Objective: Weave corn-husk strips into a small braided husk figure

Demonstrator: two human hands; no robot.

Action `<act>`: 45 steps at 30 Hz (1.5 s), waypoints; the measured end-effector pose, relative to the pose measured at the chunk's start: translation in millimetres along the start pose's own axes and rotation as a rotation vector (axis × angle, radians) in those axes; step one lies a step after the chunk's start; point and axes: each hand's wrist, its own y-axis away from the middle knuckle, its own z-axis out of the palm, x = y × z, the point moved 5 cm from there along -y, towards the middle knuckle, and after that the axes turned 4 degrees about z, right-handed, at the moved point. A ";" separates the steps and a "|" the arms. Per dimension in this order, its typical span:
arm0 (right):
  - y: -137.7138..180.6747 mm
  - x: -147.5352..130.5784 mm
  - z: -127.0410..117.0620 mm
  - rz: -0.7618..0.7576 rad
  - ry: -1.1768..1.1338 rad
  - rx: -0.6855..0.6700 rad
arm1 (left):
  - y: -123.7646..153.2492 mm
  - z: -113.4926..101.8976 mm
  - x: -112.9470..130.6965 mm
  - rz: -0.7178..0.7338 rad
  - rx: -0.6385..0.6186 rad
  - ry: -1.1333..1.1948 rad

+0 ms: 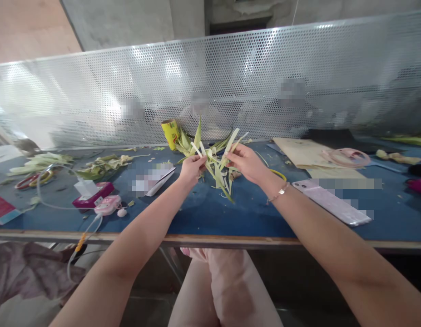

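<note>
Both hands are over the blue tabletop (pixel 196 220), in front of a pile of leafy green husks (pixel 186 141). My left hand (pixel 192 168) pinches pale husk strips between thumb and fingers. Pinched in my right hand (pixel 245 163) are more pale green husk strips (pixel 217 176), which cross and hang down between the two hands, the lowest tip near the table. Whether the strips are joined where they cross, I cannot tell. A yellow can-shaped container (pixel 170 134) stands tilted behind the pile.
A perforated metal panel (pixel 230 81) borders the far edge. Phones lie left (pixel 157 179) and right (pixel 329 200). On the left are a magenta power strip (pixel 93 196), cables, scissors (pixel 28 180) and loose husks (pixel 106 165). Brown paper (pixel 299 152) lies at right.
</note>
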 end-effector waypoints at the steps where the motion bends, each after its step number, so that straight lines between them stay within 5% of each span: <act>1: -2.4 6.5 -0.2 0.030 0.009 0.027 | 2.5 2.8 0.4 0.020 -0.017 -0.033; 10: -3.7 36.9 11.8 0.181 0.052 0.011 | 17.6 20.7 1.8 0.094 -0.110 -0.188; 21: -2.4 20.4 10.0 -0.012 0.129 0.157 | 17.4 21.7 2.4 0.079 -0.112 -0.042; 26: 3.8 -1.6 12.8 -0.171 0.274 0.068 | 5.3 5.9 -2.7 -0.044 0.047 0.151; 31: 8.5 -10.5 15.9 -0.225 0.409 0.005 | 0.5 -1.3 -4.8 -0.085 0.080 0.193; 40: 1.8 -1.3 -4.7 -0.193 0.442 0.353 | 19.4 21.6 0.8 0.025 -0.124 -0.221; 45: -1.4 2.0 -13.0 -0.181 0.446 0.409 | 21.6 24.2 -7.6 0.069 -0.187 -0.455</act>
